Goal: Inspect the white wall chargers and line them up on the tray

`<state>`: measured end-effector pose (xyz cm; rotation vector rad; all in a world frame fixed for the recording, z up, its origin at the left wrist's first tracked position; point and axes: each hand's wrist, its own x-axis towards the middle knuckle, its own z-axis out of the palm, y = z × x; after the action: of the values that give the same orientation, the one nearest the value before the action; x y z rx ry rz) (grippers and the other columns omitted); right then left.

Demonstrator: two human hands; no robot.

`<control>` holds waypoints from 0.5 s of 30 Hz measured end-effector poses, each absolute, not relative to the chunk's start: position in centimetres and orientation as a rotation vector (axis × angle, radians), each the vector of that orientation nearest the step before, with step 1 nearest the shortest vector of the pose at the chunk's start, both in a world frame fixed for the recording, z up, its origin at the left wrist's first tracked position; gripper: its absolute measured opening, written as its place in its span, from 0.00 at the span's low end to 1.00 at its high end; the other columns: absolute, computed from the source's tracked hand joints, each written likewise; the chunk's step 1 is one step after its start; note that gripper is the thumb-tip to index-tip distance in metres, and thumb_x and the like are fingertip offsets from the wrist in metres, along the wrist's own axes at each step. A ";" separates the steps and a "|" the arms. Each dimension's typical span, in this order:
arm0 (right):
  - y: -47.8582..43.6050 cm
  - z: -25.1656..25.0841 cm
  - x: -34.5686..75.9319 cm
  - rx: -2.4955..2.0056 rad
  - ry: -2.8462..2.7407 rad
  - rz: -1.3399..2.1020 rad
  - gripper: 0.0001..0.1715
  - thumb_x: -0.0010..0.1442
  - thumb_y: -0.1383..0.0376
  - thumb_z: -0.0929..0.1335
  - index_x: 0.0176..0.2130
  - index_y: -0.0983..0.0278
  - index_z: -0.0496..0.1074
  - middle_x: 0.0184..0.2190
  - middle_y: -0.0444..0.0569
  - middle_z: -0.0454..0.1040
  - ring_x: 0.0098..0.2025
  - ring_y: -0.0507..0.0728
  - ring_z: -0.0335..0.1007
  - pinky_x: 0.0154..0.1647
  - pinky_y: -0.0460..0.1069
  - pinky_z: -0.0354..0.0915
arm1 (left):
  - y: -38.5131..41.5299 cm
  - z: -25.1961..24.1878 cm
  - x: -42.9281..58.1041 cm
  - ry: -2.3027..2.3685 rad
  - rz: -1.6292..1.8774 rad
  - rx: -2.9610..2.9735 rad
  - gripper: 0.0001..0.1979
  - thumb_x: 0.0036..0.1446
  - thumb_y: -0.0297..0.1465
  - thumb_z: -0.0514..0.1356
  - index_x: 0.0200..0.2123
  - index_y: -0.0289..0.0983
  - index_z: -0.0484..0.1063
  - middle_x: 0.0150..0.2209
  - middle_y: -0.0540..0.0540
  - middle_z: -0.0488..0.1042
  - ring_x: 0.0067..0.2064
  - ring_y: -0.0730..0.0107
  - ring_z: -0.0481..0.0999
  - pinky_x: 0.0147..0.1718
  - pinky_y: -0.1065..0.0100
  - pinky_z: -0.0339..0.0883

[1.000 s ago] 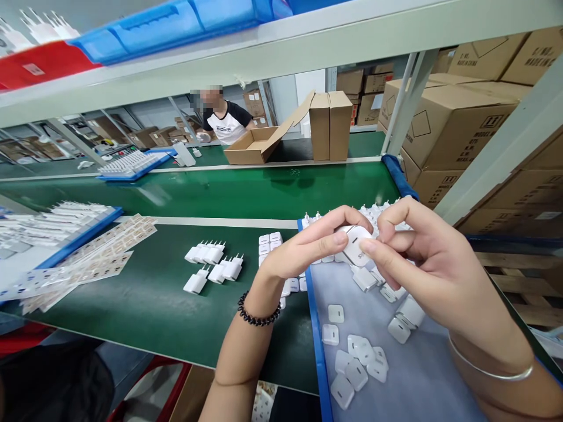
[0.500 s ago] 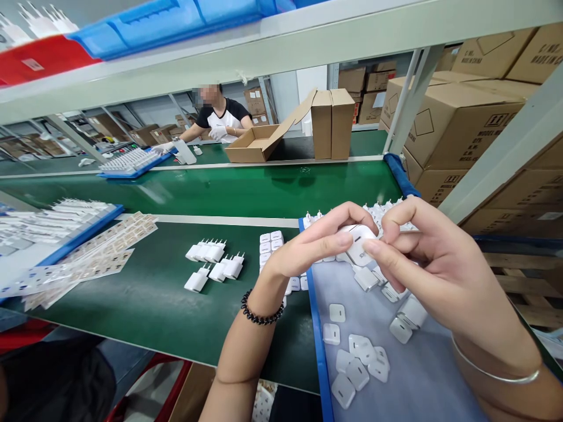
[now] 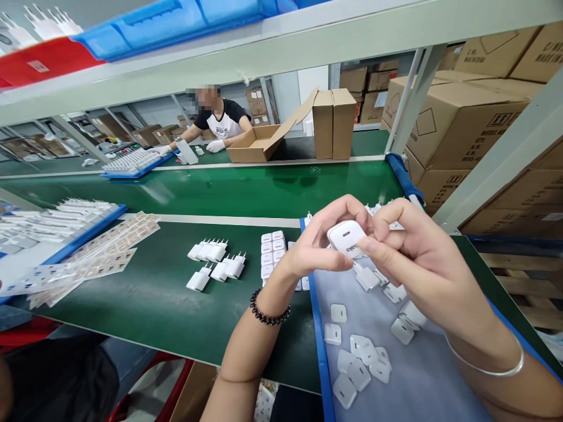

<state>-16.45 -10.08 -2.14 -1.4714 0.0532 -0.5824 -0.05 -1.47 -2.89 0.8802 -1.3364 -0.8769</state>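
Observation:
Between my two hands is a white wall charger [image 3: 345, 235], its slotted face with dark lettering turned toward me. My left hand [image 3: 314, 249] curls round its left side, thumb below and index finger arched over the top. My right hand [image 3: 431, 266] presses its thumb against the right of that face, with the fingertips bent behind it. Both hands are above a blue-edged tray [image 3: 321, 351] with a grey-blue lining. On the lining lie several loose white square covers [image 3: 358, 374] and chargers [image 3: 367, 278], partly covered by my right hand.
Several plug chargers [image 3: 215, 252] stand on the green bench to the left, near rows of small white blocks [image 3: 272, 246]. Sticker sheets [image 3: 101, 252] lie beside a filled tray at far left. Across the conveyor belt [image 3: 211, 190] sits a gloved person [image 3: 224, 123]. A shelf beam crosses overhead.
The charger has tilted and shifted slightly left, showing more of its lettering. My left thumb has slid down from its face. The co-worker's gloved hand has lowered to the bench.

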 end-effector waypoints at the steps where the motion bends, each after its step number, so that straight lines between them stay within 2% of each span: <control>1: -10.2 -2.2 -16.3 -1.398 0.019 -0.552 0.13 0.73 0.63 0.67 0.37 0.58 0.61 0.18 0.34 0.54 0.19 0.47 0.44 0.21 0.46 0.43 | -1.5 -3.0 -0.1 -1.303 -0.888 0.862 0.24 0.43 0.38 0.74 0.39 0.38 0.67 0.33 0.52 0.68 0.29 0.76 0.64 0.26 0.71 0.56; 7: -10.6 -2.6 -15.4 -1.124 -0.141 -0.399 0.11 0.74 0.62 0.66 0.37 0.59 0.62 0.17 0.34 0.57 0.20 0.48 0.47 0.23 0.45 0.46 | -1.9 -3.6 -0.5 -1.224 -0.820 0.791 0.24 0.39 0.39 0.74 0.35 0.38 0.66 0.32 0.51 0.70 0.29 0.75 0.65 0.27 0.70 0.58; 15: -10.4 -2.4 -15.9 -1.202 -0.116 -0.363 0.08 0.74 0.64 0.65 0.40 0.58 0.62 0.17 0.35 0.61 0.20 0.49 0.48 0.24 0.46 0.47 | -2.3 -3.6 -1.1 -1.169 -0.767 0.803 0.25 0.34 0.39 0.76 0.28 0.38 0.64 0.28 0.51 0.71 0.30 0.72 0.70 0.28 0.70 0.62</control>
<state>-15.89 -10.39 -2.41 -1.2016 -0.1163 -0.3628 -1.13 -2.27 -3.65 0.8028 -1.1693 -0.7670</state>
